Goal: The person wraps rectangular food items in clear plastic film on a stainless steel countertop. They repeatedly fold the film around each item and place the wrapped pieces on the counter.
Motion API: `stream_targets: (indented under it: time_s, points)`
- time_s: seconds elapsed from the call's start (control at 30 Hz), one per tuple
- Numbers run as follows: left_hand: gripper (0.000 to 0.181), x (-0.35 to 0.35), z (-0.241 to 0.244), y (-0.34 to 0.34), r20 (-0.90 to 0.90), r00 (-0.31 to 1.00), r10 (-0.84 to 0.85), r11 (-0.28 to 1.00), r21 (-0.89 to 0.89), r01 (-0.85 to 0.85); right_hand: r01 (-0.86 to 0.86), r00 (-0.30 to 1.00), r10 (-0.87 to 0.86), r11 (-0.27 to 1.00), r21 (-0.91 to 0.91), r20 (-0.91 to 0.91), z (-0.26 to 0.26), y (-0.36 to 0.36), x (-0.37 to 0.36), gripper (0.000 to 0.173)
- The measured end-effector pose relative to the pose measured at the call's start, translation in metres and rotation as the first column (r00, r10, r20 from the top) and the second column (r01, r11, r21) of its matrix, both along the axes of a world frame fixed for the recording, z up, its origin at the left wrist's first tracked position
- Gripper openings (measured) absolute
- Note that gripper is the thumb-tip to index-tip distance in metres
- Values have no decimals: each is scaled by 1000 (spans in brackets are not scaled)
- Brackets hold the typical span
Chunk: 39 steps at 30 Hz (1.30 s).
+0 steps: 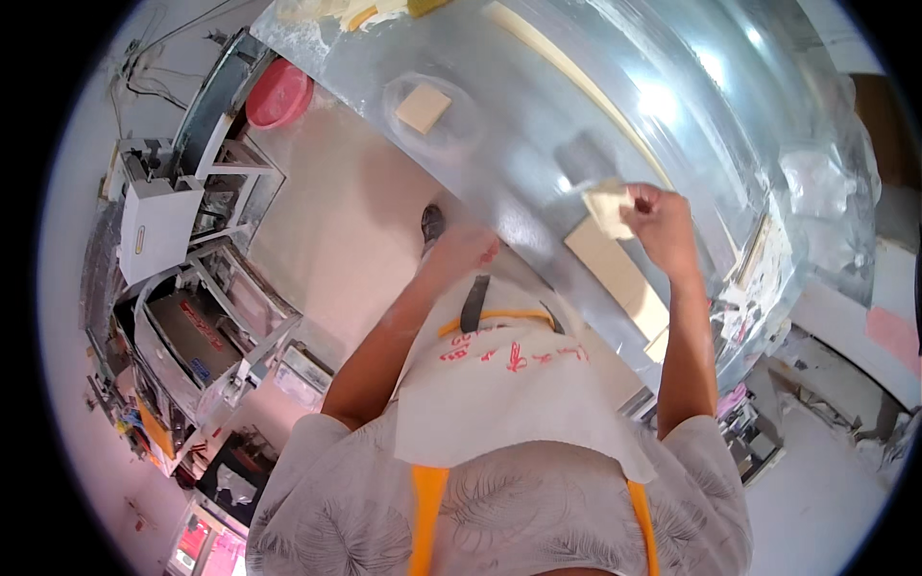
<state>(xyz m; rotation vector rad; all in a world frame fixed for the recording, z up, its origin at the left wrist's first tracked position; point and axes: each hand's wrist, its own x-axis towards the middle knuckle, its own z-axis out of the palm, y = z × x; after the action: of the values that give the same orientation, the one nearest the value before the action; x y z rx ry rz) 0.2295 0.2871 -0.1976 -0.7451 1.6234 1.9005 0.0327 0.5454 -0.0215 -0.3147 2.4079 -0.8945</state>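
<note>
Over the metal worktable, my right hand grips a pale square sheet, apparently dough, by its edge. Just below it, a row of similar pale pieces lies along the table's near side. My left hand is blurred, in front of the apron near the table edge; whether it holds anything cannot be told. Farther left on the table, one square piece lies on a round, translucent sheet or dusted patch.
A long pale strip curves along the table. Dough-like scraps lie at its far left end. A red basin stands beside the table's left corner. White-coated tools or boards are at the right. Metal-framed equipment stands at the left.
</note>
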Motion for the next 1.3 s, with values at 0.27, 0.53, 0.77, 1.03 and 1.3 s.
stream_targets:
  time_s: [0.27, 0.53, 0.77, 1.03, 1.3]
  points:
    - [37, -45, -8, 15, -122, 989, 84, 978, 200, -59, 55, 983, 8, 940, -336, 184, 8, -41, 17, 27]
    - [64, -104, 50, 32, -20, 962, 273, 338, 938, -76, -40, 973, 126, 918, -395, 195, 75, -87, 41, 33]
    - [75, -107, 62, 35, 74, 957, 280, -188, 982, -21, -158, 986, 164, 958, -241, 6, 91, -104, 42, 29]
    - [82, -105, 67, 30, 11, 882, 472, -64, 998, 21, -154, 985, 162, 979, -133, 53, 84, -116, 31, 37]
    - [95, -73, 68, 0, 179, 837, 518, -53, 983, -178, -100, 905, 232, 930, -354, 355, 70, -146, 19, 31]
